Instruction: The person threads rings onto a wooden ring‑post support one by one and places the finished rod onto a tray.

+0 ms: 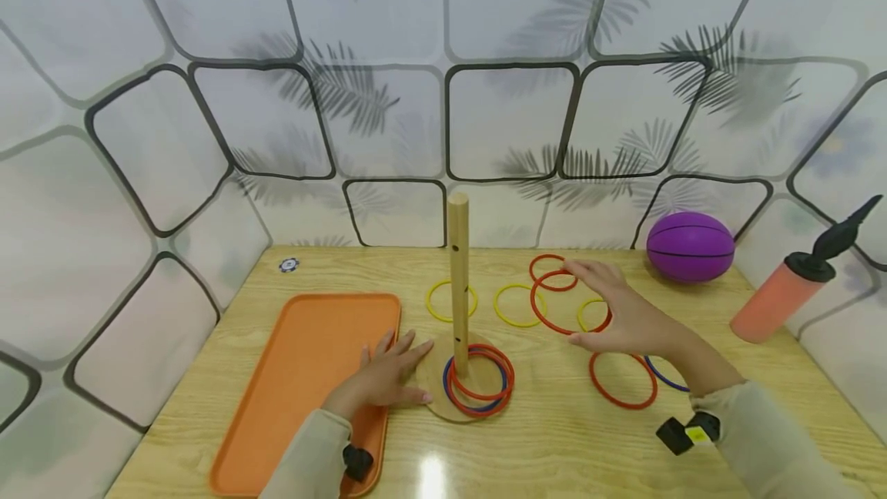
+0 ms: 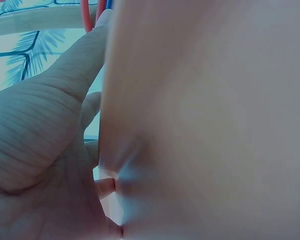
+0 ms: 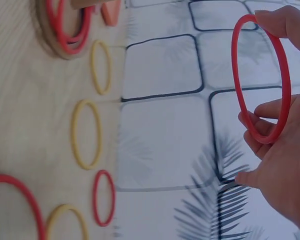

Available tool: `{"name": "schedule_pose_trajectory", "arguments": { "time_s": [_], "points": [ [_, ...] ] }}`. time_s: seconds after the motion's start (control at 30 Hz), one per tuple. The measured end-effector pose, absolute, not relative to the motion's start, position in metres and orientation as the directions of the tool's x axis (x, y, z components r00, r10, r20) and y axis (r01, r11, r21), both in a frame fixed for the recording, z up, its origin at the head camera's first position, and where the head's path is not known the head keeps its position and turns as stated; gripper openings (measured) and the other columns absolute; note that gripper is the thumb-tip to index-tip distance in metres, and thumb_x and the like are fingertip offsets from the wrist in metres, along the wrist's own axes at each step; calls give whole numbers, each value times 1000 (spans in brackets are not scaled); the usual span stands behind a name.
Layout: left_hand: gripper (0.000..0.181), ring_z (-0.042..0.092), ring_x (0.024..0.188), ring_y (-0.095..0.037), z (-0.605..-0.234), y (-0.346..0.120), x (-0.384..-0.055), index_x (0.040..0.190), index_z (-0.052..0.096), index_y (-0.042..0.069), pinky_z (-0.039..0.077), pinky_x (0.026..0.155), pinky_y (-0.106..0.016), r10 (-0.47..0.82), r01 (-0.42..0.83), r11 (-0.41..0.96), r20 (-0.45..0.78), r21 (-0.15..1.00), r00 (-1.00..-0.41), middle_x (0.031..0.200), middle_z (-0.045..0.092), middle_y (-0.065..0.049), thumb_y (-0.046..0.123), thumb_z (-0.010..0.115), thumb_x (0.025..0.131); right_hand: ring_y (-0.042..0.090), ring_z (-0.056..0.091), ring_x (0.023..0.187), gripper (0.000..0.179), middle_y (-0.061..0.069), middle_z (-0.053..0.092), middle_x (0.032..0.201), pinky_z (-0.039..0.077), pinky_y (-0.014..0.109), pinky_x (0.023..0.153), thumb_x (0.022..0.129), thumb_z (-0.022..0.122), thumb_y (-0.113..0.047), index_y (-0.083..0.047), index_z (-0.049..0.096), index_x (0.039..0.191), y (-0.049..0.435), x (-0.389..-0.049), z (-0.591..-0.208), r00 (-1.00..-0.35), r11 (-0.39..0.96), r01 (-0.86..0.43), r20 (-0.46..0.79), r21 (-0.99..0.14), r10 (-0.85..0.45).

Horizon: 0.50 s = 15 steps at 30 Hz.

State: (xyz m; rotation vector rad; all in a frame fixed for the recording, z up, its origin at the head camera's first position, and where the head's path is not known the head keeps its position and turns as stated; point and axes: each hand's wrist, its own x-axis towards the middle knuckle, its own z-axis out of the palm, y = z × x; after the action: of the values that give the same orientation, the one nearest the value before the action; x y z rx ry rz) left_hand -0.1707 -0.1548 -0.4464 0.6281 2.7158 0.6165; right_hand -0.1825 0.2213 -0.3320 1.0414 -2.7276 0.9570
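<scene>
My right hand (image 1: 627, 314) grips a red ring (image 3: 235, 65) between thumb and fingers, raised above the table right of the wooden post (image 1: 460, 268). The post stands upright on a round wooden base (image 1: 433, 383). Around its foot lie red rings (image 1: 511, 377) and a blue ring (image 1: 446, 387), loosely overlapping. My left hand (image 1: 384, 377) lies low with its fingers spread, between the orange tray (image 1: 298, 383) and the base. Its thumb and fingertips are right at the base's left edge, and nothing is in its grasp.
Yellow rings (image 1: 516, 324), red rings (image 1: 624, 406) and a blue ring (image 1: 668, 383) lie on the table right of and behind the post. A purple ball (image 1: 691, 246) and a pink hand pump (image 1: 779, 299) stand at the right. A poker chip (image 1: 289, 265) lies back left.
</scene>
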Motion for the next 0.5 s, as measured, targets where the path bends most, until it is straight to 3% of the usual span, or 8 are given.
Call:
{"name": "schedule_pose_trajectory", "arguments": {
  "time_s": [0.2,0.33,0.5],
  "points": [
    [84,4,139,-49,-447,-154,-171,149,34,24,1,97,-75,470,348,814,-175,466,-865,155,20,-17,54,69,79,30,29,127,94,16,35,142,32,61,90,71,82,-16,-9,29,149,219,-184,-302,-702,535,-702,331,-469,-631],
    [84,4,139,-49,-447,-155,-170,149,34,24,0,98,-75,468,343,813,-177,470,-866,155,19,-17,53,69,79,17,30,127,96,13,38,142,34,42,94,69,83,-12,-9,30,149,216,-184,-283,-643,492,-760,380,-425,-665],
    [83,3,139,-49,-447,-155,-171,149,34,24,0,98,-75,467,342,812,-175,473,-866,155,19,-17,53,70,79,8,29,129,96,7,40,142,35,42,95,68,83,-10,-11,31,149,210,-183,-258,-619,454,-776,389,-437,-683]
  ]
}}
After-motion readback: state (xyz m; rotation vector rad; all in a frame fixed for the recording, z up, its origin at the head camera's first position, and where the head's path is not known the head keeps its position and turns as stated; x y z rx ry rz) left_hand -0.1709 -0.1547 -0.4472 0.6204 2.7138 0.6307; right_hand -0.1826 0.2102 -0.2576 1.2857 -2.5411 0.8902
